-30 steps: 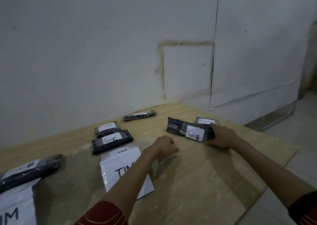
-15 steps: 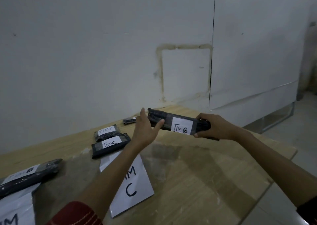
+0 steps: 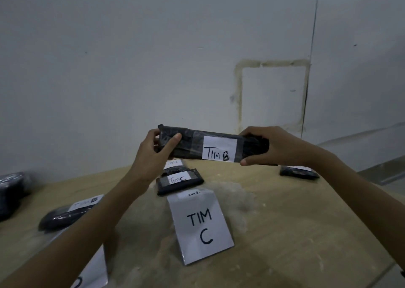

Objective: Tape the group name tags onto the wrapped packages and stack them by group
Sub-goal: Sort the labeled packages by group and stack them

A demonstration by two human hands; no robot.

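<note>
Both hands grip the TIM B package, up off the table!

The left hand (image 3: 153,154) curls round one end and the right hand (image 3: 271,147) clamps the other of the black wrapped package (image 3: 192,145), its TIM B tag (image 3: 219,149) facing the camera. Below, the TIM C package (image 3: 179,181) lies on the wooden table (image 3: 285,233) just behind the TIM C sign (image 3: 200,226); another TIM B package (image 3: 68,213) rests far left.

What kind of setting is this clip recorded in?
Likely a bare workroom or storeroom: an unfinished plywood table, a plain white wall, and a paper TIM C sign for sorting the held TIM B package.
</note>
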